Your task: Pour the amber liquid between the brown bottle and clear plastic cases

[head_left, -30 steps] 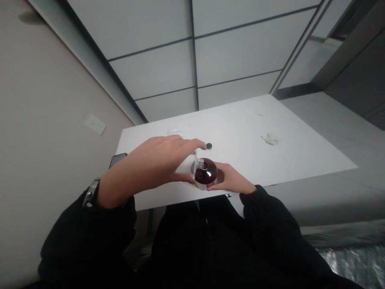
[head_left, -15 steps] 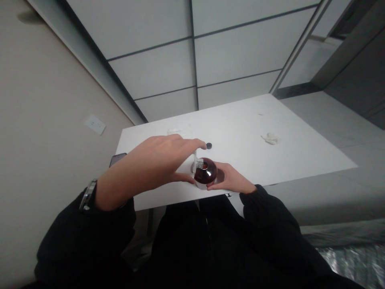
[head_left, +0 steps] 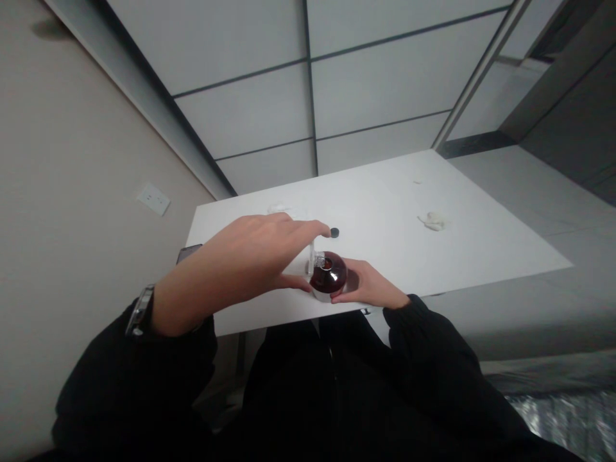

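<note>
Tipped on its side, a clear bottle [head_left: 302, 262] is gripped by my left hand [head_left: 245, 263], thumb below and fingers above. Its threaded neck points right, at the open mouth of a round amber bottle [head_left: 332, 280]; whether liquid is flowing I cannot tell. My right hand [head_left: 369, 286] wraps the amber bottle from the right side, and a pale label shows low on its front. A small black cap [head_left: 335, 232] lies on the white table [head_left: 375, 199] just beyond my left fingertips. Most of the clear bottle is hidden by my left hand.
A crumpled white tissue [head_left: 434, 221] lies on the table's right part, with a tiny white scrap [head_left: 417, 182] behind it. Clear plastic [head_left: 280, 208] rests behind my left hand. A dark phone-like object [head_left: 188, 252] is at the left edge. Paneled doors [head_left: 260, 109] stand behind the table.
Almost nothing differs. Both hands keep their hold, and the clear bottle's neck stays at the amber bottle's mouth.
</note>
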The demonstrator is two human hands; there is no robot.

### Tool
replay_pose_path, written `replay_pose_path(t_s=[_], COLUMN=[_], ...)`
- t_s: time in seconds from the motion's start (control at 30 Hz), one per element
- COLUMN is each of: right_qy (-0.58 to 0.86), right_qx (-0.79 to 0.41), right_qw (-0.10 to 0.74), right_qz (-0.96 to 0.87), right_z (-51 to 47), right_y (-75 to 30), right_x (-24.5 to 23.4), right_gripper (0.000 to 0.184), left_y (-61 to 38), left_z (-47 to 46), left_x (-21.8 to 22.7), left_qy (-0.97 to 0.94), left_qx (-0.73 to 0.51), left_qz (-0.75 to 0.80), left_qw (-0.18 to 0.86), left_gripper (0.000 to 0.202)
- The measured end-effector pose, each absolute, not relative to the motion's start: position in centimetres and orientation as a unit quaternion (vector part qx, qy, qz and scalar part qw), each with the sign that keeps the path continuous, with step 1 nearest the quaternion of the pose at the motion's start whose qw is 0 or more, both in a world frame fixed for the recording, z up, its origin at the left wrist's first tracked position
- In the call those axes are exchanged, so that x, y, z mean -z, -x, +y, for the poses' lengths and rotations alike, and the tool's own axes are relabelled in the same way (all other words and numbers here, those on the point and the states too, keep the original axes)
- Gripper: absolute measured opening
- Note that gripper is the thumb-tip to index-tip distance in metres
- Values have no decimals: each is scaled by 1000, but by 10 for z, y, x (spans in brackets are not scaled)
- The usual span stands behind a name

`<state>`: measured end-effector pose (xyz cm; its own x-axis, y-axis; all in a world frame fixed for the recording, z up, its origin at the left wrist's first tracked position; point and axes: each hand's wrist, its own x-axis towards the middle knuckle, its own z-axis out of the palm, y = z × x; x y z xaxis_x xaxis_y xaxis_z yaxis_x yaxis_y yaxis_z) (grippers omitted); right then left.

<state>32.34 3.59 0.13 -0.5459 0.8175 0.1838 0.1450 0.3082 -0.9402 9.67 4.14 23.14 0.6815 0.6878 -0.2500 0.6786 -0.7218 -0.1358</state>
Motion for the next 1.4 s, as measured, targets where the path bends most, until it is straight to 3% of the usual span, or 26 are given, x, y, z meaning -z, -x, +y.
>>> replay_pose_path(t_s=[1.4], right_qy=[341], right_qx=[-495], right_qw=[342], right_qz=[-722], right_z=[35], right_y=[-322], right_x=[-7], right_gripper=[93], left_y=[-104], left_z=[41], left_x=[-236], left_qy=[906], left_qx=[-168], left_qz=[-387], left_qw=[13], left_gripper=[68])
